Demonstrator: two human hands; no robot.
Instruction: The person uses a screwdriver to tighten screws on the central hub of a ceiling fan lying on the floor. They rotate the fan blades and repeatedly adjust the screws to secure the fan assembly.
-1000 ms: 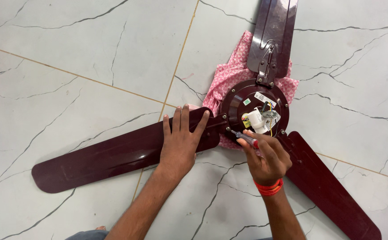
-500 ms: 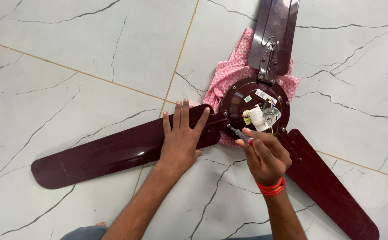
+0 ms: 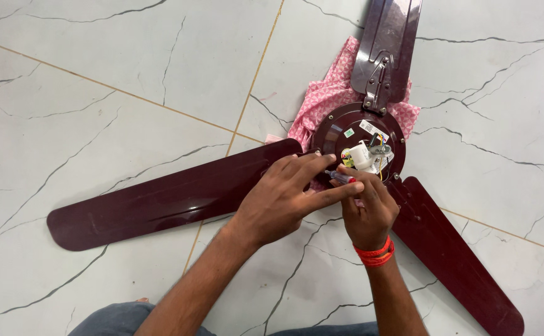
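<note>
A maroon three-bladed ceiling fan lies on the floor, its round motor hub [image 3: 337, 127] resting on a pink cloth [image 3: 328, 99]. A white capacitor with wires [image 3: 364, 155] sits on the hub. My right hand [image 3: 366, 208], with a red band at the wrist, grips a small red-handled screwdriver [image 3: 340, 177] whose tip points at the hub's near-left edge. My left hand [image 3: 281, 199] rests on the root of the left blade [image 3: 160, 196], and its fingers reach over to touch the screwdriver and my right hand.
The fan lies on white marble-look floor tiles [image 3: 97, 93] with yellowish grout lines. One blade [image 3: 387, 43] points away from me, another [image 3: 455, 261] runs to the lower right. My knees in grey-blue cloth [image 3: 107, 320] show at the bottom edge.
My left hand has slid right from lying flat on the blade to meet the right hand at the screwdriver. The right hand has stayed at the hub's edge.
</note>
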